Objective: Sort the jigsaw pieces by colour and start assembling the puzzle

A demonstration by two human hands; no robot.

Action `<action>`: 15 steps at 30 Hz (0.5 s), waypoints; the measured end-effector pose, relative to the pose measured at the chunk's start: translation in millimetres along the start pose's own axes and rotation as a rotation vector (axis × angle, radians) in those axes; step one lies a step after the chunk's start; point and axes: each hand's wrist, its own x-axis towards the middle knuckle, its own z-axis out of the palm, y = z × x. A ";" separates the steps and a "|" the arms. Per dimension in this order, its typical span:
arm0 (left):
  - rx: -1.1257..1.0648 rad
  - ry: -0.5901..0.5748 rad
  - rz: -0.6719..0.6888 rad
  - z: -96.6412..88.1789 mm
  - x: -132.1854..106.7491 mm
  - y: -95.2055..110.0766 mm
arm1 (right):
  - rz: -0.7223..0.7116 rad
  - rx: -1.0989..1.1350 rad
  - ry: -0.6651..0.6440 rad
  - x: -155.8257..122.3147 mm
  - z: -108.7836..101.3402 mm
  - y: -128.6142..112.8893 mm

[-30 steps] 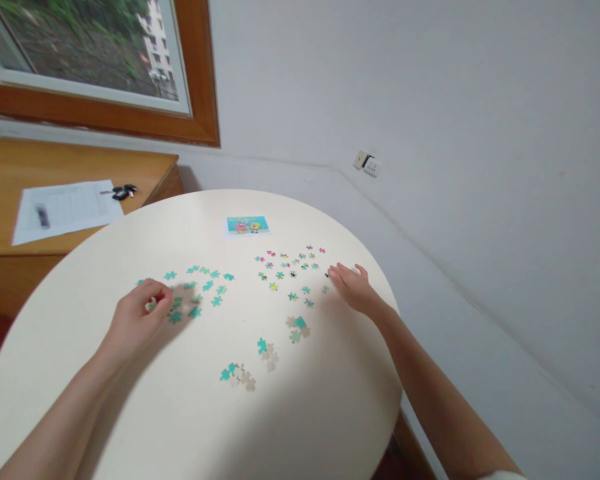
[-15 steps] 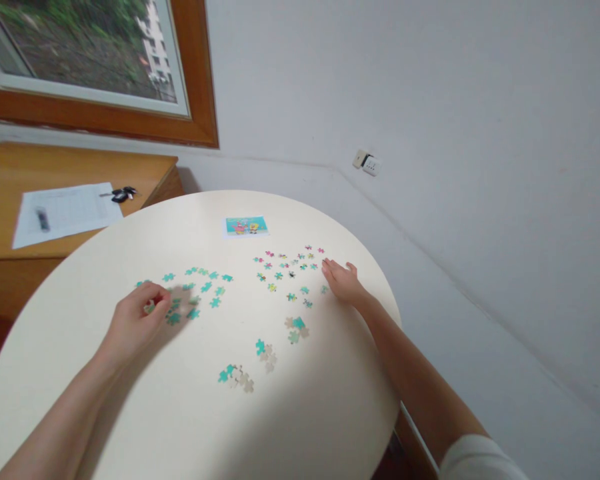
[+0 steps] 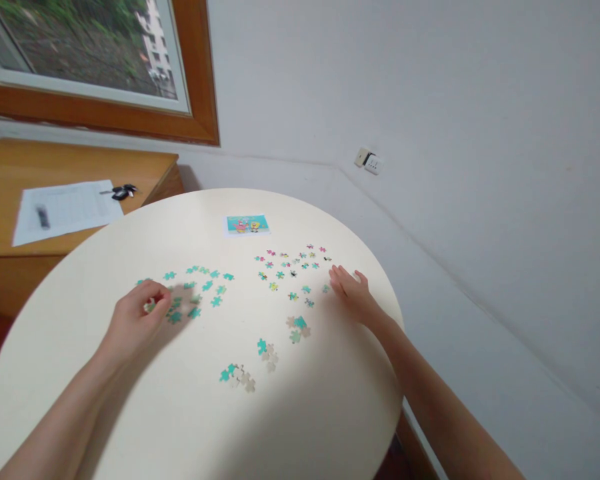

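Note:
My left hand (image 3: 139, 312) hovers over the left side of the round table with thumb and fingers curled into a pinch; whatever may be between the fingertips is hidden. Teal jigsaw pieces (image 3: 207, 285) lie scattered beside and beneath it. On the right, my right hand (image 3: 353, 291) is open, its fingers stretched out and nothing visible in it. Close by its fingertips lies a dark jigsaw piece (image 3: 327, 259), at the edge of a group of multicoloured pieces (image 3: 280, 275). Several loose pieces, teal and grey, form small clusters (image 3: 241, 378) nearer to me.
A small picture card (image 3: 248, 225) with cartoon figures lies at the far side of the round white table (image 3: 180, 413). Behind it on the left, a wooden desk (image 3: 80, 155) bears a paper sheet (image 3: 75, 210) and keys (image 3: 125, 192). A wall (image 3: 455, 167) borders the right side.
My right hand has drawn back slightly to the right and toward me, leaving the dark piece uncovered. My left hand keeps its pinch in nearly the same place.

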 end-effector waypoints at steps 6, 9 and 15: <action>-0.020 -0.009 0.002 -0.4 -1.4 0.1 | -0.121 0.030 -0.107 -35.7 -2.2 -20.7; -0.012 -0.002 -0.002 0.3 -0.7 -0.1 | -0.081 0.020 -0.138 -32.6 0.8 -23.9; 0.003 -0.006 -0.014 0.9 0.8 -0.7 | 0.028 -0.020 -0.081 -1.8 11.0 -10.6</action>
